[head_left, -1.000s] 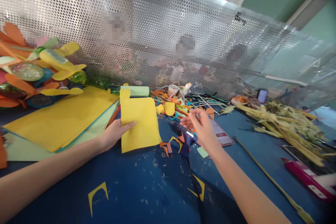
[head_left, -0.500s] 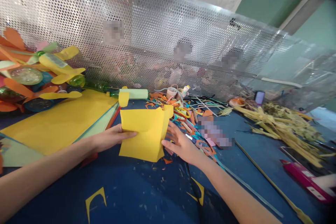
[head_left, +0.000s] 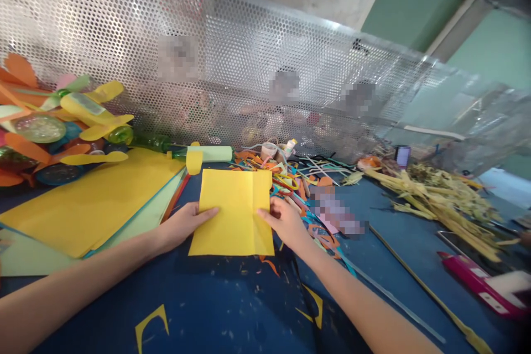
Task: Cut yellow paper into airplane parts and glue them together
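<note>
A yellow paper sheet [head_left: 234, 211] with a vertical crease is held flat just above the blue table [head_left: 232, 310]. My left hand [head_left: 182, 225] pinches its left edge, thumb on top. My right hand [head_left: 284, 222] grips its right edge the same way. Both hands are closed on the sheet.
A stack of large yellow and green sheets [head_left: 91, 199] lies at left, with paper flowers [head_left: 53, 121] behind. Coloured paper scraps [head_left: 290, 174] and a green bottle [head_left: 182, 152] sit beyond the sheet. Dried leaves [head_left: 440, 199] and a pink tool [head_left: 481, 285] lie at right. A perforated metal screen [head_left: 249, 66] backs the table.
My right hand came over from the scraps and took the sheet's right edge. The bent sheet has been spread out flat between both hands.
</note>
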A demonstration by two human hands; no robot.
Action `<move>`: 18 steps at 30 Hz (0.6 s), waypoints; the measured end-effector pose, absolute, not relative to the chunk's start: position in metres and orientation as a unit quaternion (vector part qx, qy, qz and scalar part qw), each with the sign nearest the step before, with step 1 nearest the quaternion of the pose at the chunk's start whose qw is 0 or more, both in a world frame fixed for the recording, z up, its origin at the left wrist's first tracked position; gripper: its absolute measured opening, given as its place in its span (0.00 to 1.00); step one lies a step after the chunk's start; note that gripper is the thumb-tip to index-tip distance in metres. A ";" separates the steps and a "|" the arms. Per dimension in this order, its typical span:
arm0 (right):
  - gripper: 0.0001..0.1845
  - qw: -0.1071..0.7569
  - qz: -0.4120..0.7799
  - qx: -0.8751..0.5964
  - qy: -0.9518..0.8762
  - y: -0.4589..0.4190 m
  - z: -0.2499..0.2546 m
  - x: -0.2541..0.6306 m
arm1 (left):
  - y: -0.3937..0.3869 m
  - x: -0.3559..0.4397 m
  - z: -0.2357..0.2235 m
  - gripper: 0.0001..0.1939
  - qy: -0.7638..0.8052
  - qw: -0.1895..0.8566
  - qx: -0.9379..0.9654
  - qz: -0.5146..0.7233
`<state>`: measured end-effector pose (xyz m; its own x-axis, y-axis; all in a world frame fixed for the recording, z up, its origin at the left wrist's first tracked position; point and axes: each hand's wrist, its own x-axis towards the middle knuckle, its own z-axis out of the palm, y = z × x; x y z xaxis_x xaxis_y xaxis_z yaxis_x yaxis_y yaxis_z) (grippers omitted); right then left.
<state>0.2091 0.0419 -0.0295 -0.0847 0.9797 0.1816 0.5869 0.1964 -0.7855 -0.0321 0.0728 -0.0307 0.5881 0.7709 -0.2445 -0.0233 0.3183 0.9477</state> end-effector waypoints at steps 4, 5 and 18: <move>0.14 0.262 0.144 -0.649 -0.699 0.068 -0.016 0.233 | 0.074 -0.033 -0.035 0.22 0.367 0.728 0.504 0.285; 0.12 0.249 0.114 -0.664 -0.696 0.077 -0.012 0.243 | 0.075 -0.033 -0.036 0.21 0.364 0.731 0.501 0.287; 0.15 -0.061 0.050 -0.760 -0.646 0.152 0.007 0.275 | 0.077 -0.033 -0.038 0.20 0.339 0.765 0.421 0.352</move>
<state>0.2752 0.1524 0.0074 0.1617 0.9747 -0.1541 0.9868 -0.1592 0.0283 -0.0333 0.0773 -0.0384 0.5233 0.8227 -0.2221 -0.2524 0.3986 0.8817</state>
